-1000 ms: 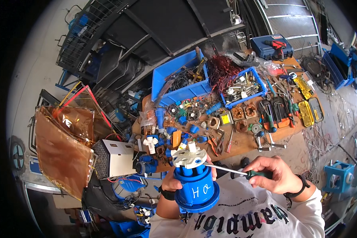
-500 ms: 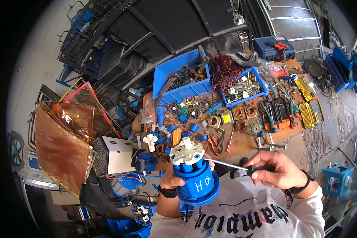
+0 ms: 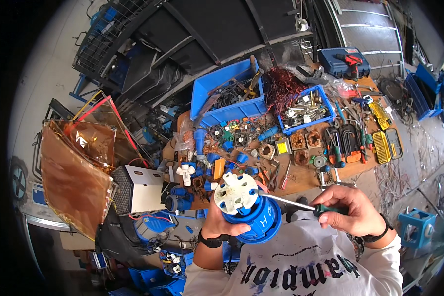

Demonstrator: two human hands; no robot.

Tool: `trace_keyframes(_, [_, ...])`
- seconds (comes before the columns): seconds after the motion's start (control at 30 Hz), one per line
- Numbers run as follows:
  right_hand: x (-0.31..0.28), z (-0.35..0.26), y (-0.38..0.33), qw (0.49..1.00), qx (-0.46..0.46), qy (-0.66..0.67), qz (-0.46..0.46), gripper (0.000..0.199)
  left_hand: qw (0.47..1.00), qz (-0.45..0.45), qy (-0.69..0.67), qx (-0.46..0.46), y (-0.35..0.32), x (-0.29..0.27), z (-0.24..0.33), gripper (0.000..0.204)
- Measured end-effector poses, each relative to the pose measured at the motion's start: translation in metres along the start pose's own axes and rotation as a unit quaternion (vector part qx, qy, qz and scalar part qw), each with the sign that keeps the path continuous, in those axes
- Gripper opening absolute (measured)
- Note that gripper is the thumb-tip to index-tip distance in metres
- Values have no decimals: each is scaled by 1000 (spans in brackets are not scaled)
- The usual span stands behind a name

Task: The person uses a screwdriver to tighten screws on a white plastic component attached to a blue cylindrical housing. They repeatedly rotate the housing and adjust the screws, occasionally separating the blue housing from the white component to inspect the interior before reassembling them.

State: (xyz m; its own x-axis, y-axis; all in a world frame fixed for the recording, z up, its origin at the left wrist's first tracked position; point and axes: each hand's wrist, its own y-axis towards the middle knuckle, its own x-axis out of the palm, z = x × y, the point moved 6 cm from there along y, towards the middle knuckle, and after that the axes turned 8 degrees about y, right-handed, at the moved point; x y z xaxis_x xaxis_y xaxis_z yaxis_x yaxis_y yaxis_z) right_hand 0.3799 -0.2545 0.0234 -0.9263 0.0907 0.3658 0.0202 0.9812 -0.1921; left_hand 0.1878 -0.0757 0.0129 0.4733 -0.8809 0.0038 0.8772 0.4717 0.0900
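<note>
My left hand (image 3: 216,221) is closed around a blue cylindrical plug housing (image 3: 262,226) with white handwriting on its side. On top of the housing sits a round off-white insert plate (image 3: 238,195) with several holes, its face tilted up toward me. My right hand (image 3: 350,209) grips the green handle of a screwdriver (image 3: 291,202). The metal shaft points left, and its tip meets the rim of the plate or lies just beside it; actual contact is hard to make out.
Beyond my hands is a wooden workbench (image 3: 301,183) crowded with tools and parts. On it stand a large blue crate (image 3: 232,114), a smaller blue tray (image 3: 291,130) of metal pieces, and a drill (image 3: 351,61) on a blue case. A white box (image 3: 140,190) is at left.
My left hand has tipped and turned the plug housing, so the plate's face shows more fully. The screwdriver tip has shifted slightly right and up with it.
</note>
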Motion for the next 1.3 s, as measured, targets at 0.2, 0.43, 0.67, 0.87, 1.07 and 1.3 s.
trace_keyframes(0.2, [-6, 1, -2, 999, -10, -29, 8, 25, 1000, 16, 9, 18, 2, -1, 0, 92])
trace_keyframes(0.43, [-8, -1, -3, 1000, 5, -16, 24, 28, 1000, -3, -24, 5, 5, -4, -3, 93])
trace_keyframes(0.67, [-9, -1, 0, 999, -4, -31, 25, 28, 1000, 18, 0, 0, 11, 4, 2, 90])
trace_keyframes(0.87, [-9, -5, 1, 998, -3, -51, 34, 27, 1000, -6, 20, 7, 10, -1, -1, 91])
trace_keyframes(1.07, [-7, -10, 2, 994, -23, -99, 41, 26, 997, -19, 74, 10, 9, -4, -1, 93])
trace_keyframes(1.3, [0, -16, 2, 984, -67, -162, 38, 26, 995, 19, 99, -6, 7, -5, 2, 90])
